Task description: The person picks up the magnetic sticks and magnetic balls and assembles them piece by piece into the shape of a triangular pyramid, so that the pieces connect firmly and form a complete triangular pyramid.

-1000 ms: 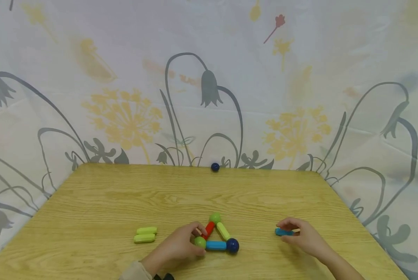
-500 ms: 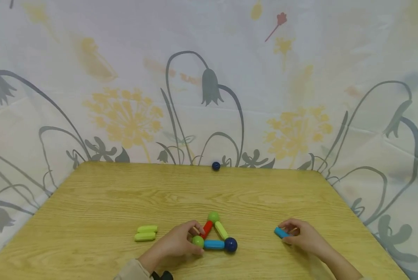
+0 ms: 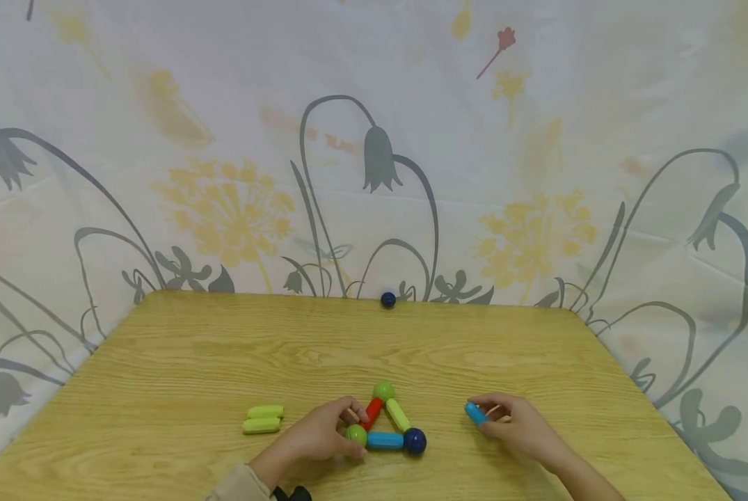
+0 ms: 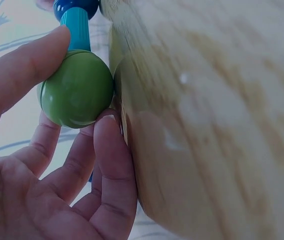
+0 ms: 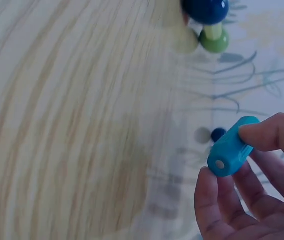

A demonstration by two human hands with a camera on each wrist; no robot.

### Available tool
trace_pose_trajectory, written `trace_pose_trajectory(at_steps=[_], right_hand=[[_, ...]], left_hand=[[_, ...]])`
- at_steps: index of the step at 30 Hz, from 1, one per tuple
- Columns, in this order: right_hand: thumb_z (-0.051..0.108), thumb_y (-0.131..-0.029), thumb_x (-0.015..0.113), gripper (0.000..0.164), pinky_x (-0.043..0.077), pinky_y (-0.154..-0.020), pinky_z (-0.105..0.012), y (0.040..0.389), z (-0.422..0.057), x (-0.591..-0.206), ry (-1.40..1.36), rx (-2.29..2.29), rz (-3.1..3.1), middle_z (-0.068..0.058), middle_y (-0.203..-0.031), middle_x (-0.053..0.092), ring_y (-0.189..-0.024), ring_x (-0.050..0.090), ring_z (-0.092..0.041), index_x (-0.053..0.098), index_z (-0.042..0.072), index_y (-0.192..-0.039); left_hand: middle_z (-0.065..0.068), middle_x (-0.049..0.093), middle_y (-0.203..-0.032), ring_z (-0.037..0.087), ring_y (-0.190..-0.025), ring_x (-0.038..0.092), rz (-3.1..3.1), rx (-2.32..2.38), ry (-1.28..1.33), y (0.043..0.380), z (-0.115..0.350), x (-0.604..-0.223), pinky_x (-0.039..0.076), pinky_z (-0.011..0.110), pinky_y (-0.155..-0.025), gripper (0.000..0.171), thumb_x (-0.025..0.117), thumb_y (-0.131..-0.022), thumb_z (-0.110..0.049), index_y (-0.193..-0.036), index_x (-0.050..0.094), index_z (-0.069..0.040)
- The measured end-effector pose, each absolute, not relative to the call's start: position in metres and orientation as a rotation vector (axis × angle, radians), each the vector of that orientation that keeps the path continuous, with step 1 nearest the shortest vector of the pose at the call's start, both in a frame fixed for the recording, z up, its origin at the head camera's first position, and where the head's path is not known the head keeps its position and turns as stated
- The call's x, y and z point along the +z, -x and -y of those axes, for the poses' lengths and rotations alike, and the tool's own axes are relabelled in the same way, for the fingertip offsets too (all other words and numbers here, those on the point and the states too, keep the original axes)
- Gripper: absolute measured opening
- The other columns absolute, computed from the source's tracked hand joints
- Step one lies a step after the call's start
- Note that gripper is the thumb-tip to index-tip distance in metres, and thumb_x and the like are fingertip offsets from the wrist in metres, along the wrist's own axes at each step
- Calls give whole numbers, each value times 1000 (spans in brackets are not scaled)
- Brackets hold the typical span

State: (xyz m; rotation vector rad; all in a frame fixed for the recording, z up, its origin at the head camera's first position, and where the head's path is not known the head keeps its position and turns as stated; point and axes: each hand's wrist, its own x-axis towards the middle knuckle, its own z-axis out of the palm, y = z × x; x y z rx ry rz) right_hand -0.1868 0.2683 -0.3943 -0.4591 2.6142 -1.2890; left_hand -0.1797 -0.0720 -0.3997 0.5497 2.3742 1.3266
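A triangle of magnetic rods and balls lies on the wooden table in the head view. Its sides are a red rod (image 3: pixel 371 413), a yellow-green rod (image 3: pixel 399 415) and a blue rod (image 3: pixel 385 440). Green balls mark the far corner (image 3: pixel 383 390) and near-left corner; a navy ball (image 3: pixel 415 440) is at the near right. My left hand (image 3: pixel 320 433) grips the near-left green ball (image 4: pixel 77 90) between thumb and fingers. To the right of the triangle, my right hand (image 3: pixel 516 423) pinches a separate blue rod (image 5: pixel 232 147), tilted, one end showing a small metallic disc.
Two loose yellow-green rods (image 3: pixel 261 425) lie side by side left of my left hand. At the table's back edge sits another navy ball (image 3: pixel 388 300), against the flower-printed cloth (image 3: pixel 255 139). A black object (image 3: pixel 300 493) shows at the bottom edge.
My right hand has moved left toward the triangle with the blue rod, which has turned in the fingers and now sticks out further. The left hand keeps its hold on the green ball.
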Motion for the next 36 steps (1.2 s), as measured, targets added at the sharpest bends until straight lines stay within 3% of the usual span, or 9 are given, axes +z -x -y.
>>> trace_pose_trajectory(at_steps=[8, 22, 36], right_hand=[[7, -84, 68, 36, 49, -70, -29, 187, -239, -390, 579, -1392, -2524, -11, -105, 57, -88, 55, -25, 58, -2, -117], [8, -87, 66, 32, 51, -76, -29, 185, -201, -387, 767, -1581, -2396, -14, -106, 59, -92, 58, -16, 55, -3, -115], [6, -83, 69, 28, 48, -77, -26, 190, -180, -397, 806, -1468, -2332, -8, -101, 60, -89, 58, -15, 59, -1, -110]], left_hand=[[5, 54, -99, 22, -87, 50, -2360, 1316, -530, 179, 73, -399, 42, 44, -75, 34, 79, -75, -12, -100, 56, -14], [3, 53, -99, 22, -88, 50, -2362, 1301, -536, 182, 74, -402, 42, 44, -77, 35, 79, -75, -14, -100, 55, -16], [2, 54, -98, 21, -86, 50, -2353, 1311, -541, 182, 74, -398, 42, 41, -74, 34, 79, -75, -13, -99, 56, -16]])
